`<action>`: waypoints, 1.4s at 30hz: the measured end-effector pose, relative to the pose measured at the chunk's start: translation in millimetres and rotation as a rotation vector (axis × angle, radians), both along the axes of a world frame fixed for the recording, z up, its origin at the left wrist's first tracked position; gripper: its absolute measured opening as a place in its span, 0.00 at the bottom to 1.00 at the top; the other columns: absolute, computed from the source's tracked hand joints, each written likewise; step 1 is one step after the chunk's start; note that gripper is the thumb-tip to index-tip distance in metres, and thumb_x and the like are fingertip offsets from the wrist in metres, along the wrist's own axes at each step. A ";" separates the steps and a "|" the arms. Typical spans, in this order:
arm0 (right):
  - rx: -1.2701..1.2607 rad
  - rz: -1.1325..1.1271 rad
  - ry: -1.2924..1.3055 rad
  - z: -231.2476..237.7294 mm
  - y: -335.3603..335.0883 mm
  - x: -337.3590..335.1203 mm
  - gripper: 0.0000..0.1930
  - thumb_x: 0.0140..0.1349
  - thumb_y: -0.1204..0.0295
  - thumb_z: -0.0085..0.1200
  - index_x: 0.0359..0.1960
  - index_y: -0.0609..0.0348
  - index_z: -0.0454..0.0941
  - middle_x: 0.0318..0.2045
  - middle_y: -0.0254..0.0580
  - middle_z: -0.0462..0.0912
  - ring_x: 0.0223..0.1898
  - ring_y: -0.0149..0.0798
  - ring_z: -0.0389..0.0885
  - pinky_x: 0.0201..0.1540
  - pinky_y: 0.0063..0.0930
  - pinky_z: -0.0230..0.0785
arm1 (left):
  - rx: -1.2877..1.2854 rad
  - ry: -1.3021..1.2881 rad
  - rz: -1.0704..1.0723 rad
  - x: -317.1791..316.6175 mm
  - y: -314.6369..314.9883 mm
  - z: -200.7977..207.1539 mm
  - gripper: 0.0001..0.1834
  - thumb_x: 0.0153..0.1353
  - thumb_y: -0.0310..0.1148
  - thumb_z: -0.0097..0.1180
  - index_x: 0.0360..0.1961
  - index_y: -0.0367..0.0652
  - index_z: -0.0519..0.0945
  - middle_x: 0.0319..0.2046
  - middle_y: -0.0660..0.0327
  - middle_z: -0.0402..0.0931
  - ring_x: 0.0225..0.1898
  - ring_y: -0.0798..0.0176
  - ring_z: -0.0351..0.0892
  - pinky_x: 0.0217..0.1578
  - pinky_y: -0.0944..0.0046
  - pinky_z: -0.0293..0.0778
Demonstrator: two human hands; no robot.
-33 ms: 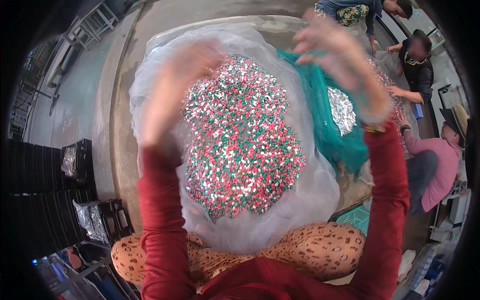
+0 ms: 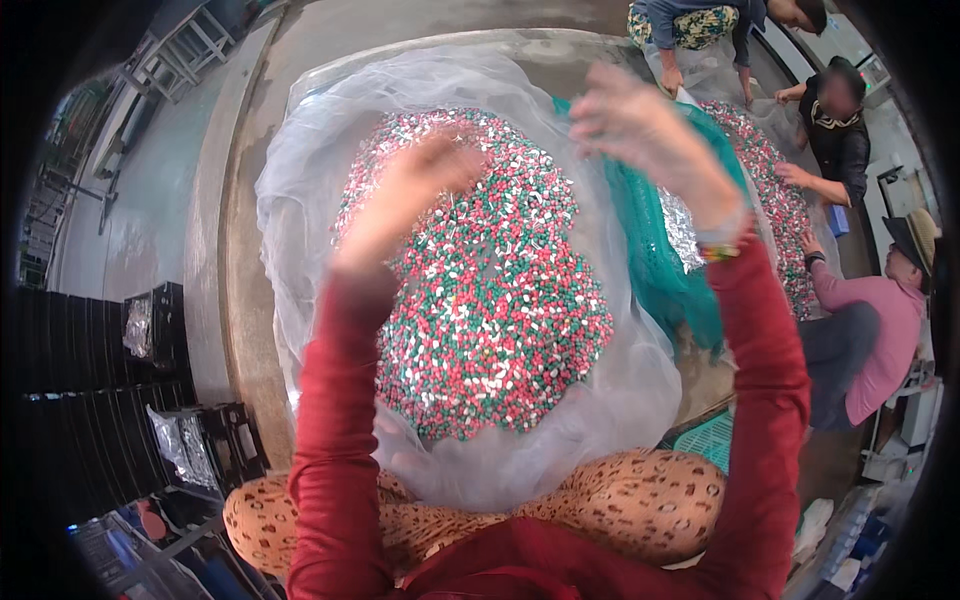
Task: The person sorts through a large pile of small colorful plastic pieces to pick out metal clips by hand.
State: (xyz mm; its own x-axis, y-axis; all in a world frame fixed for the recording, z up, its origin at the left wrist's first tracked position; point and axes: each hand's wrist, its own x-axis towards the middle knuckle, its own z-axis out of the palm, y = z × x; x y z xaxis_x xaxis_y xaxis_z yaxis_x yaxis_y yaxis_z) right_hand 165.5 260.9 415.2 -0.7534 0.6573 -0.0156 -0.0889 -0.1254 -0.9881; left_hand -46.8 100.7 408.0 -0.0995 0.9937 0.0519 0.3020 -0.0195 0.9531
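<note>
A wide heap of small red, green and white pellet-like pieces [image 2: 490, 330] lies on a whitish translucent sheet [image 2: 600, 400] before my crossed legs. Over the heap's far left part hangs my left hand [image 2: 430, 175], smeared by motion, so its fingers do not show clearly. My right hand [image 2: 640, 130] is raised beyond the heap's right side, above the edge of a green net [image 2: 625, 215]. Its fingers look apart, though blurred, and I see nothing in them. A band circles my right wrist.
Crumpled silver foil [image 2: 680, 232] lies within the green net. At right, other people, one in a pink top [image 2: 890, 330], reach over a second heap of pieces [image 2: 765, 185]. Black stacked trays [image 2: 95, 350] stand left. A light green basket [image 2: 705, 440] sits by my right knee.
My left hand has moved right, further over the heap. My right hand has shifted slightly left and lower, uncovering more of the second heap and a person's hand at the far right.
</note>
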 end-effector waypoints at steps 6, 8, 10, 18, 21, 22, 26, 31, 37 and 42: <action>0.265 -0.039 -0.587 -260.8 86.9 26.5 0.28 0.47 0.82 0.46 0.54 0.69 0.60 0.33 0.49 0.76 0.27 0.46 0.78 0.31 0.32 0.73 | -0.223 0.644 -0.189 59.4 114.9 -240.8 0.29 0.37 0.22 0.59 0.47 0.42 0.73 0.38 0.48 0.75 0.44 0.48 0.73 0.47 0.55 0.68; 0.786 0.001 -0.747 -302.2 103.1 24.5 0.25 0.45 0.83 0.46 0.50 0.68 0.63 0.37 0.52 0.74 0.33 0.53 0.76 0.34 0.34 0.72 | -0.081 0.716 -0.242 64.2 143.7 -275.7 0.27 0.39 0.20 0.55 0.47 0.42 0.71 0.39 0.50 0.73 0.44 0.50 0.72 0.45 0.56 0.68; 0.946 -0.110 -0.829 -320.5 89.4 7.7 0.23 0.46 0.82 0.46 0.49 0.67 0.64 0.39 0.53 0.72 0.37 0.55 0.73 0.37 0.36 0.71 | 0.025 1.028 -0.140 69.0 160.0 -296.2 0.43 0.28 0.30 0.70 0.53 0.51 0.67 0.53 0.56 0.63 0.53 0.47 0.61 0.47 0.54 0.67; 1.139 -0.009 -0.851 -337.0 30.5 -5.7 0.13 0.49 0.82 0.44 0.39 0.70 0.66 0.40 0.52 0.66 0.43 0.51 0.69 0.43 0.38 0.69 | -0.248 1.097 0.057 99.3 138.7 -322.9 0.15 0.42 0.28 0.60 0.36 0.46 0.76 0.40 0.56 0.66 0.48 0.50 0.67 0.41 0.53 0.73; 1.056 0.199 -0.660 -327.1 -15.0 11.5 0.15 0.47 0.83 0.45 0.40 0.71 0.65 0.40 0.54 0.65 0.43 0.51 0.69 0.41 0.38 0.67 | -0.259 0.745 -0.217 67.2 86.0 -330.0 0.14 0.44 0.29 0.59 0.36 0.42 0.76 0.38 0.52 0.71 0.41 0.50 0.72 0.43 0.56 0.71; 0.975 0.186 -0.527 -330.8 -29.7 16.4 0.14 0.46 0.82 0.45 0.37 0.69 0.68 0.35 0.54 0.68 0.40 0.51 0.71 0.39 0.39 0.67 | -0.145 0.688 -0.261 55.4 61.8 -335.5 0.14 0.45 0.30 0.59 0.36 0.42 0.76 0.40 0.50 0.72 0.42 0.49 0.72 0.44 0.54 0.69; 0.355 0.238 -0.521 -270.5 -64.0 25.7 0.15 0.49 0.81 0.46 0.41 0.64 0.73 0.30 0.48 0.75 0.31 0.40 0.76 0.33 0.32 0.69 | -0.327 0.283 -0.194 42.4 3.0 -292.3 0.20 0.40 0.27 0.63 0.39 0.39 0.78 0.42 0.49 0.72 0.42 0.54 0.74 0.43 0.61 0.72; -0.206 0.229 -0.290 -265.6 -92.9 56.1 0.16 0.58 0.81 0.42 0.49 0.66 0.69 0.44 0.47 0.74 0.36 0.32 0.78 0.38 0.24 0.74 | -0.601 -0.162 -0.085 55.0 -54.8 -228.7 0.15 0.46 0.23 0.58 0.38 0.33 0.76 0.32 0.55 0.77 0.26 0.62 0.78 0.28 0.66 0.74; -0.442 -0.011 -0.183 -253.0 -97.7 76.4 0.21 0.58 0.80 0.41 0.55 0.63 0.62 0.45 0.49 0.73 0.35 0.35 0.79 0.37 0.24 0.74 | -0.627 0.284 -0.051 55.8 -78.3 -222.5 0.09 0.49 0.27 0.56 0.32 0.34 0.78 0.24 0.53 0.77 0.21 0.61 0.78 0.24 0.64 0.74; 0.869 0.041 -0.333 -274.6 -131.1 54.4 0.20 0.48 0.81 0.49 0.46 0.65 0.69 0.34 0.43 0.75 0.35 0.41 0.73 0.39 0.30 0.69 | -0.872 0.653 -0.242 39.8 -82.7 -210.8 0.11 0.45 0.38 0.61 0.25 0.42 0.81 0.21 0.55 0.77 0.26 0.55 0.78 0.31 0.54 0.72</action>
State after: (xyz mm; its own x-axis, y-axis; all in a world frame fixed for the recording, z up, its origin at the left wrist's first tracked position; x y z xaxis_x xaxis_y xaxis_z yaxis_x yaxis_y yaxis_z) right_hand 220.0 129.8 140.6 -0.8217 0.5122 0.2499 0.2041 0.6740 -0.7100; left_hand -7.0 17.9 197.2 -0.1069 0.7047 -0.7014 0.8290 0.4526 0.3285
